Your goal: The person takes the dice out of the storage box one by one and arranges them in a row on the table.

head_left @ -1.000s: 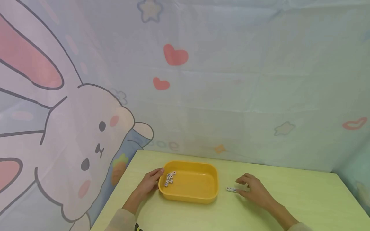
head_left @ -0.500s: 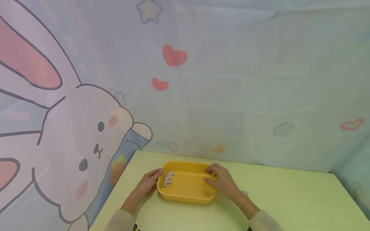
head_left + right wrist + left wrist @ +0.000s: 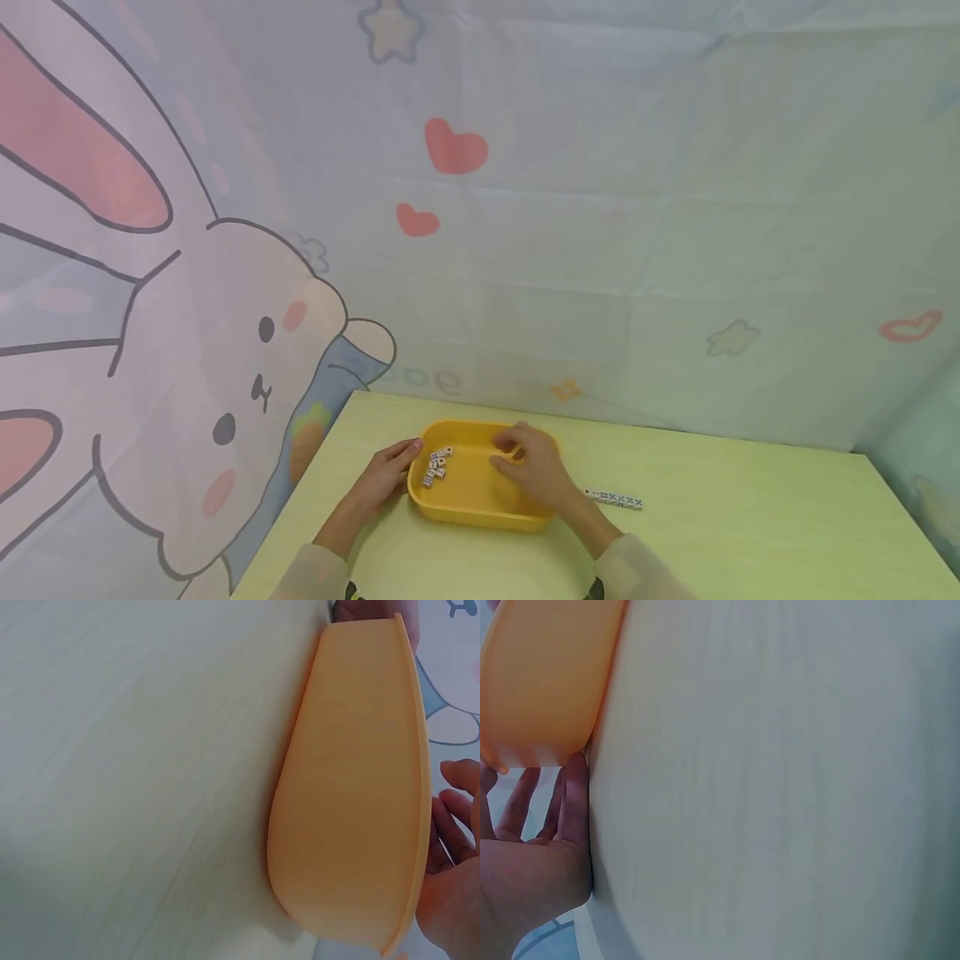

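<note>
Several dice (image 3: pixel 432 464) lie inside the left end of the yellow tray (image 3: pixel 468 492), as I see it from here, near the left hand (image 3: pixel 384 475). That hand rests against the tray's left end, fingers fairly straight, thumb at the rim. Over the tray's right half I have the right hand (image 3: pixel 536 467), thumb and fingertips bent but apart; half a second ago it was nearer the right rim. More now shows of the dice row (image 3: pixel 618 500) right of the tray on the worktop (image 3: pixel 750 517).
</note>
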